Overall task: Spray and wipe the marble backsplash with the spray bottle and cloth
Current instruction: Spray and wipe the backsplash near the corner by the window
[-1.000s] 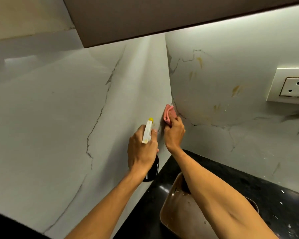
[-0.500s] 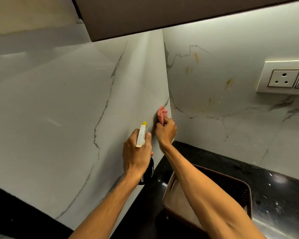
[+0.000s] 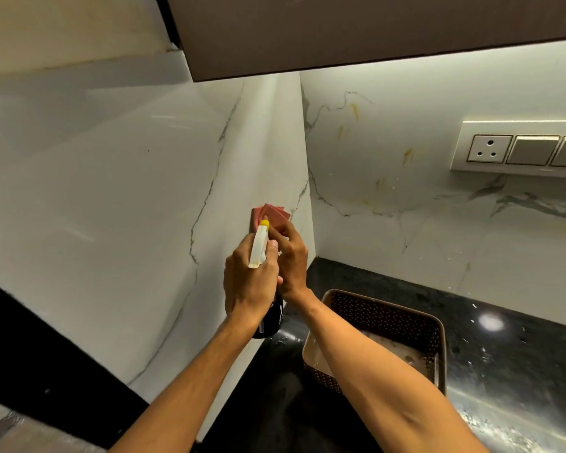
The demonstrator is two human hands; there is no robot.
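My left hand (image 3: 250, 282) grips a spray bottle (image 3: 258, 248) with a white trigger head, a yellow nozzle tip and a dark body, held upright close to the wall. Just beyond it my right hand (image 3: 290, 256) holds a folded pink cloth (image 3: 272, 215) and presses it against the left panel of the white marble backsplash (image 3: 144, 207), a little left of the inner corner. The bottle's head hides part of the cloth. The right marble panel (image 3: 406, 240) carries grey veins and yellowish marks.
A brown perforated basket (image 3: 389, 322) stands on the black speckled countertop (image 3: 504, 348) under my right forearm. A socket and switch plate (image 3: 520, 148) is set in the right panel. A dark cabinet underside (image 3: 340, 31) hangs overhead.
My right hand has slid the cloth leftward from the corner onto the left panel. My left hand with the bottle has stayed beside it. The view has shifted right, showing more of the switch plate.
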